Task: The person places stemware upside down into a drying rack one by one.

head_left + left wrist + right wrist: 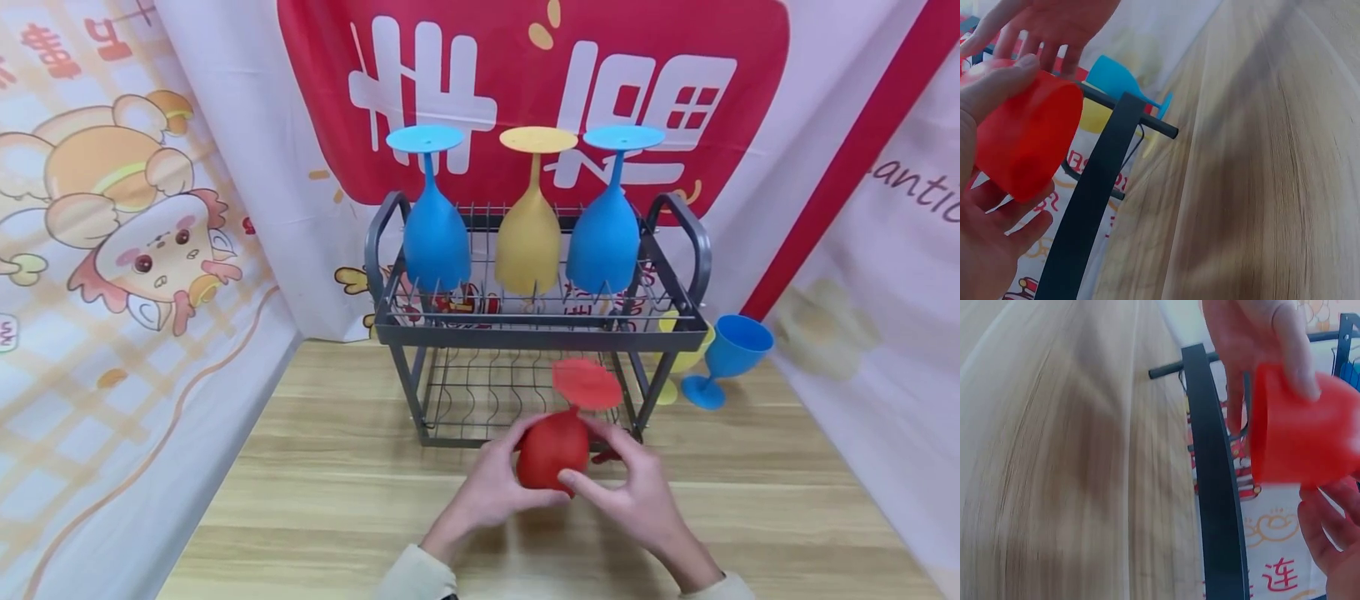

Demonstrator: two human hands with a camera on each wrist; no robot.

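A red plastic goblet (553, 454) is held upside down and tilted in front of the rack, its round foot (587, 383) uppermost. My left hand (501, 477) grips the bowl from the left; in the left wrist view its thumb lies across the red bowl (1035, 131). From the other side, my right hand (628, 483) holds the bowl, thumb near the rim and fingers towards the stem. In the right wrist view, the right hand's fingers (1322, 515) curl beside the bowl. The contact behind the bowl is partly hidden.
A dark two-tier wire rack (540, 336) stands on the wooden table (315, 500). On its upper tier are upside-down goblets: blue (437, 237), yellow (528, 242) and blue (604, 242). Right of the rack stand another blue goblet (731, 350) and a yellow goblet (686, 358). Printed cloth hangs behind.
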